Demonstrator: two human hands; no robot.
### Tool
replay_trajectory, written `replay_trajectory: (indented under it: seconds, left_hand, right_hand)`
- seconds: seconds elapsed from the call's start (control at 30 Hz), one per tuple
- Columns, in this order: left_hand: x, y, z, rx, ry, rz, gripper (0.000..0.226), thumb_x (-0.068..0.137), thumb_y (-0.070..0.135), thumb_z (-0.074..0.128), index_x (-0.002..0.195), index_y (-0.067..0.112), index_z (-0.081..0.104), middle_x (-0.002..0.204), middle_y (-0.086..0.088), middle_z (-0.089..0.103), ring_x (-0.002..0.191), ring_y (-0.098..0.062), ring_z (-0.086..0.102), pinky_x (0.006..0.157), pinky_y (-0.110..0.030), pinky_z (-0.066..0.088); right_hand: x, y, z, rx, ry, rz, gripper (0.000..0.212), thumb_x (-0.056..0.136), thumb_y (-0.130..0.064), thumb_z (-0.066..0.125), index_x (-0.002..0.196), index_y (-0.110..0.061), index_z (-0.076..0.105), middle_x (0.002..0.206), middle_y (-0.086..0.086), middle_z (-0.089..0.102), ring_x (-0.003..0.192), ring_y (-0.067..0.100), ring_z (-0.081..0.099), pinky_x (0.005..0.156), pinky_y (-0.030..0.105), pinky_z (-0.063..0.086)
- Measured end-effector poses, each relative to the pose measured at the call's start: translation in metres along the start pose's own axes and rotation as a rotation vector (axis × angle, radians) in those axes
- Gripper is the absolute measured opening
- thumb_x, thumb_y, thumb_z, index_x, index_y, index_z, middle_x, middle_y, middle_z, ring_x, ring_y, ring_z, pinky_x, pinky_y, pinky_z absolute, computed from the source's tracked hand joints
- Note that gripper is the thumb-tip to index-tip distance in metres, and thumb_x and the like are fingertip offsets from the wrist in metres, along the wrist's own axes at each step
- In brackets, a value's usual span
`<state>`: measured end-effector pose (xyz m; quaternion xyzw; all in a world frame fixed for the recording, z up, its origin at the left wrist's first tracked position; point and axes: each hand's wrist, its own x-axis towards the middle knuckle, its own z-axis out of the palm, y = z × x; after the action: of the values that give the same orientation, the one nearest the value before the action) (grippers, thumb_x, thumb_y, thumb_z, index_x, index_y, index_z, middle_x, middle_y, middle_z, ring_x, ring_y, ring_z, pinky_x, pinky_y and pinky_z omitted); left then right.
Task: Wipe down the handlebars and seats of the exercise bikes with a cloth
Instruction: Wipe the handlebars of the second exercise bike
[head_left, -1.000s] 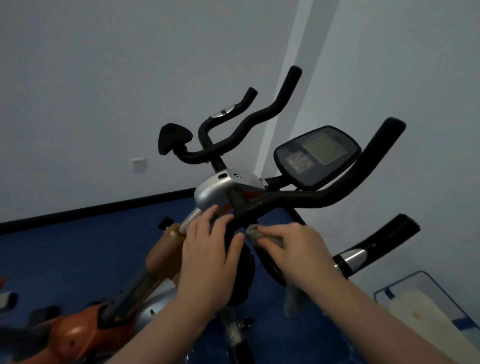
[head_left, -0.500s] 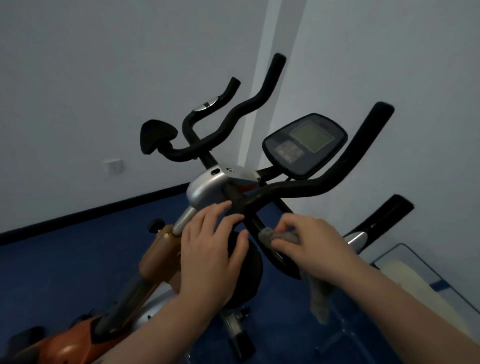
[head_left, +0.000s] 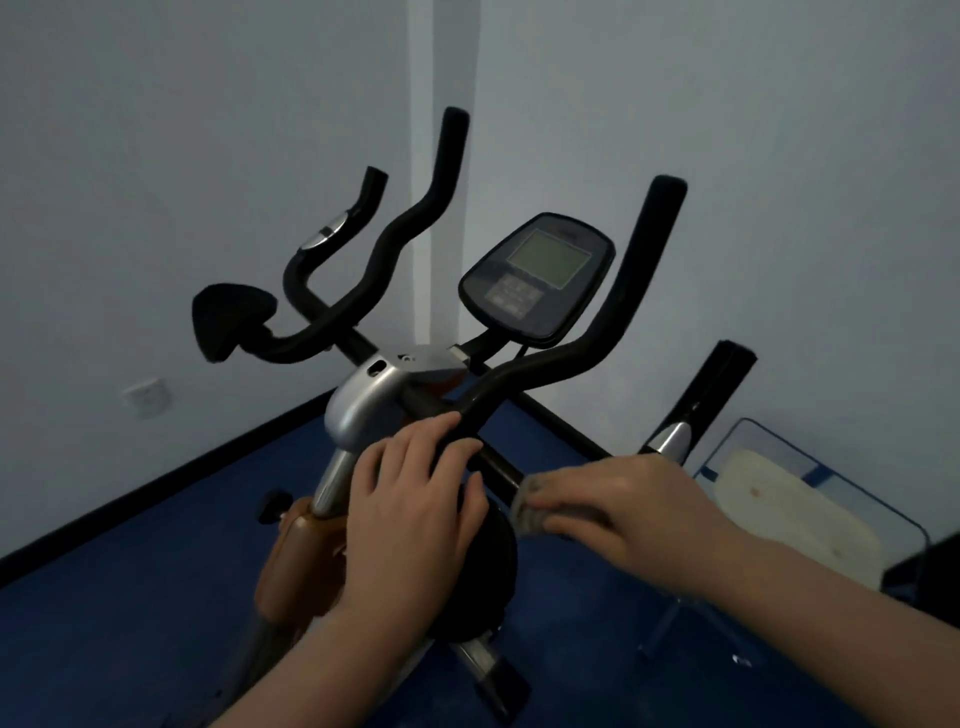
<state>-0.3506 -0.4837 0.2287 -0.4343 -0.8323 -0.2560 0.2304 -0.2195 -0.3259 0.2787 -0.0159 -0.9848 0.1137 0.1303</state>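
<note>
Centrally, exercise bike (head_left: 363, 410), orange-and-silver frame, standing on blue floor (head_left: 130, 545) in a corner of pale walls. Black handlebars (head_left: 566, 358), foam-covered, branching up and outward to both sides; console (head_left: 537, 275) with grey screen mounted between them. Left hand (head_left: 415, 514) rests over the bar junction just below the silver clamp, fingers curled round the black bar, gripping it. Right hand (head_left: 618, 512) just beside it to the right, fingers bent, pinching a grey cloth (head_left: 530, 512) and pressing it against the lower bar stem; the cloth sits between the two hands, nearly touching the left thumb. Behind, a black seat-shaped pad (head_left: 228, 317) at far left. At right, a blue-framed tray (head_left: 810, 509) holding pale material.
</note>
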Motion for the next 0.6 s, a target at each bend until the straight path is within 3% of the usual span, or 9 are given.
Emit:
replay_trajectory:
  seconds: [0.07, 0.1, 0.23, 0.33, 0.4, 0.53, 0.6]
  left_hand:
    - [0.006, -0.002, 0.001, 0.007, 0.01, 0.024, 0.031, 0.09, 0.034, 0.045, 0.107, 0.021, 0.067, 0.123, 0.001, 0.062, 0.112, -0.019, 0.057, 0.095, -0.034, 0.035]
    - [0.006, -0.002, 0.002, 0.007, 0.024, 0.027, 0.031, 0.091, 0.035, 0.045, 0.107, 0.021, 0.068, 0.122, 0.002, 0.063, 0.109, -0.018, 0.057, 0.093, -0.033, 0.036]
    - [-0.001, -0.004, 0.004, -0.029, 0.069, 0.031, 0.029, 0.091, 0.034, 0.047, 0.106, 0.02, 0.069, 0.118, 0.004, 0.065, 0.105, -0.016, 0.058, 0.09, -0.029, 0.035]
    - [-0.003, -0.005, 0.004, -0.061, 0.07, 0.043, 0.028, 0.092, 0.032, 0.047, 0.107, 0.021, 0.068, 0.119, 0.005, 0.065, 0.105, -0.015, 0.057, 0.09, -0.029, 0.035]
    - [-0.002, -0.004, 0.004, -0.071, 0.078, 0.037, 0.029, 0.092, 0.032, 0.047, 0.107, 0.021, 0.068, 0.118, 0.005, 0.065, 0.104, -0.016, 0.058, 0.09, -0.029, 0.035]
    - [-0.002, -0.004, 0.004, -0.073, 0.096, 0.025, 0.029, 0.092, 0.032, 0.047, 0.107, 0.021, 0.069, 0.117, 0.005, 0.066, 0.102, -0.016, 0.059, 0.09, -0.029, 0.035]
    - [-0.002, -0.003, 0.005, -0.063, 0.101, 0.028, 0.029, 0.093, 0.033, 0.046, 0.106, 0.021, 0.069, 0.117, 0.005, 0.066, 0.102, -0.016, 0.059, 0.09, -0.029, 0.035]
  right_hand:
    - [0.01, -0.003, 0.015, 0.015, 0.063, 0.083, 0.032, 0.091, -0.047, 0.046, 0.112, -0.036, 0.068, 0.098, -0.014, 0.074, 0.08, 0.01, 0.07, 0.065, 0.035, 0.058]
    - [0.016, -0.007, 0.025, 0.016, 0.124, 0.11, 0.033, 0.093, -0.047, 0.045, 0.113, -0.034, 0.068, 0.098, -0.012, 0.074, 0.08, 0.012, 0.071, 0.063, 0.037, 0.057]
    - [0.007, -0.011, 0.041, -0.046, 0.199, 0.01, 0.03, 0.096, -0.039, 0.051, 0.114, -0.025, 0.071, 0.117, -0.008, 0.07, 0.094, 0.011, 0.07, 0.068, 0.033, 0.059]
    - [-0.022, 0.013, 0.023, -0.196, 0.189, -0.209, 0.023, 0.095, -0.033, 0.059, 0.11, -0.023, 0.074, 0.12, -0.005, 0.069, 0.097, 0.01, 0.069, 0.077, 0.029, 0.057]
    - [-0.032, 0.018, 0.016, -0.199, 0.178, -0.225, 0.021, 0.094, -0.032, 0.062, 0.108, -0.023, 0.075, 0.118, -0.007, 0.069, 0.096, 0.009, 0.069, 0.08, 0.029, 0.057]
    - [0.005, -0.006, 0.024, -0.043, 0.179, 0.051, 0.026, 0.091, -0.043, 0.054, 0.105, -0.034, 0.073, 0.096, -0.01, 0.075, 0.078, 0.015, 0.072, 0.061, 0.036, 0.057]
    - [0.03, -0.015, 0.025, 0.025, 0.131, 0.192, 0.026, 0.091, -0.046, 0.055, 0.109, -0.038, 0.072, 0.083, -0.005, 0.075, 0.075, 0.02, 0.069, 0.065, 0.039, 0.055]
